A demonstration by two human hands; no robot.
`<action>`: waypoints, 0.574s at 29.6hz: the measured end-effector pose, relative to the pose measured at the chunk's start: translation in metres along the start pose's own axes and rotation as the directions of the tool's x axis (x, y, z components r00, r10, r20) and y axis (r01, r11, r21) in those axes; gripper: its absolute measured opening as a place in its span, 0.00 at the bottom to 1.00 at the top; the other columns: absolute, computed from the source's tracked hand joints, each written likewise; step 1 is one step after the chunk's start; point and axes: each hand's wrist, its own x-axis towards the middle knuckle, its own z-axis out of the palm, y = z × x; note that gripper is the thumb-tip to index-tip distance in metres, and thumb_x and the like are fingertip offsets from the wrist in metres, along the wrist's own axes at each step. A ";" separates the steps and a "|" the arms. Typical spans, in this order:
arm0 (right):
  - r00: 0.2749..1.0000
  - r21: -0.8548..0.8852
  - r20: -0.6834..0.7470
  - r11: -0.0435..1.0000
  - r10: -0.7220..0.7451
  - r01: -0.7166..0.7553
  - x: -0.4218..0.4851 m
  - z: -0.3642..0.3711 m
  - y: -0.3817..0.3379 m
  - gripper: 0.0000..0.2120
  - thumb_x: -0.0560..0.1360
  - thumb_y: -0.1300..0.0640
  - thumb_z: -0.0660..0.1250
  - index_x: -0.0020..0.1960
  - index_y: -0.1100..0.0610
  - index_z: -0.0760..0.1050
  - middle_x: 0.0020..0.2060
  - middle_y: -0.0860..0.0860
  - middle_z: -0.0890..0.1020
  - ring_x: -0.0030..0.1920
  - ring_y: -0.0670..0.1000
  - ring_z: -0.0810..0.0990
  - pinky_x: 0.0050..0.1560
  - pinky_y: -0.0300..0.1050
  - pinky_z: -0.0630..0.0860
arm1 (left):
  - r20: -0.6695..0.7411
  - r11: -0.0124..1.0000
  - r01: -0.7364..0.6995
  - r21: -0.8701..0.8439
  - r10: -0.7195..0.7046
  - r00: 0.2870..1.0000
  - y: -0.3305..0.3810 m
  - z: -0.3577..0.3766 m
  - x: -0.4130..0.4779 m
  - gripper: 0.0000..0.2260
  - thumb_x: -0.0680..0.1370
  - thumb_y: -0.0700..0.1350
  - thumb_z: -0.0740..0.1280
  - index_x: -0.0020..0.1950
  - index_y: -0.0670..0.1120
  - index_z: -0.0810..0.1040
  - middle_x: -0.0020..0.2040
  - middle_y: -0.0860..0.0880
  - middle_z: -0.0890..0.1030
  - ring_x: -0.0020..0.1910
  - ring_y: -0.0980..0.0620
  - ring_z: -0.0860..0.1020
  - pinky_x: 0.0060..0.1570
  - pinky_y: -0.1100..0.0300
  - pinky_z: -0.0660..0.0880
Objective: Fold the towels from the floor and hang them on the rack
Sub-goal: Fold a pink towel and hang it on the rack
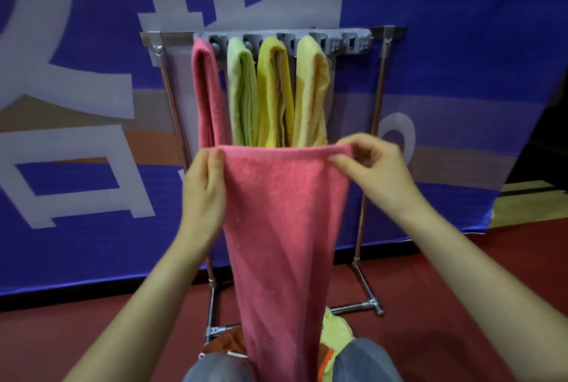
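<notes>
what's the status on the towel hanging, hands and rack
Left hand and right hand both pinching top edge of pink towel, held up before rack. Four towels hung. More on floor. Nothing blocking.

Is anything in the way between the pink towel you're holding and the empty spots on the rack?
Nothing visible blocks it. Both hands, left and right, hold the pink towel in front of the rack. Four towels fill the left clips, but the clips at the right end look free.
</notes>
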 end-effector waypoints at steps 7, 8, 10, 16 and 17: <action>0.973 -0.047 0.123 0.981 0.194 -0.189 0.015 -0.012 0.012 0.08 0.70 0.64 0.69 0.46 0.53 0.75 0.33 0.51 0.79 0.30 0.36 0.78 0.32 0.29 0.74 | 0.170 0.994 0.084 -0.070 -0.071 0.983 -0.008 -0.011 0.010 0.12 0.79 0.43 0.58 0.37 0.51 0.74 0.34 0.53 0.73 0.34 0.59 0.72 0.31 0.73 0.71; 0.961 -0.035 0.124 0.969 0.246 -0.244 0.009 -0.012 0.018 0.07 0.70 0.64 0.69 0.44 0.54 0.76 0.32 0.52 0.79 0.29 0.37 0.78 0.31 0.30 0.75 | 0.191 0.991 0.108 -0.079 -0.091 0.977 -0.012 -0.010 0.003 0.12 0.78 0.42 0.58 0.37 0.52 0.74 0.34 0.52 0.74 0.34 0.59 0.73 0.32 0.73 0.73; 0.932 0.005 0.121 0.938 0.343 -0.346 0.001 -0.011 0.026 0.04 0.69 0.63 0.70 0.39 0.55 0.77 0.25 0.48 0.80 0.28 0.38 0.78 0.30 0.32 0.76 | 0.219 0.981 0.161 -0.111 -0.134 0.967 -0.017 -0.009 -0.008 0.13 0.78 0.41 0.59 0.37 0.53 0.76 0.35 0.52 0.76 0.34 0.58 0.75 0.32 0.72 0.75; 0.864 0.080 0.128 0.863 0.488 -0.499 -0.015 -0.006 0.028 0.06 0.71 0.64 0.68 0.37 0.58 0.74 0.19 0.45 0.78 0.23 0.37 0.75 0.23 0.32 0.73 | 0.243 0.944 0.279 -0.176 -0.233 0.942 -0.020 -0.004 -0.029 0.08 0.78 0.41 0.60 0.43 0.48 0.78 0.36 0.47 0.78 0.37 0.53 0.76 0.30 0.69 0.77; 0.850 0.101 0.125 0.846 0.512 -0.524 -0.017 -0.004 0.027 0.05 0.71 0.64 0.68 0.37 0.59 0.73 0.19 0.46 0.78 0.22 0.38 0.75 0.22 0.33 0.73 | 0.241 0.939 0.291 -0.183 -0.244 0.939 -0.019 -0.001 -0.032 0.09 0.77 0.41 0.61 0.41 0.48 0.79 0.34 0.49 0.79 0.36 0.53 0.76 0.30 0.68 0.77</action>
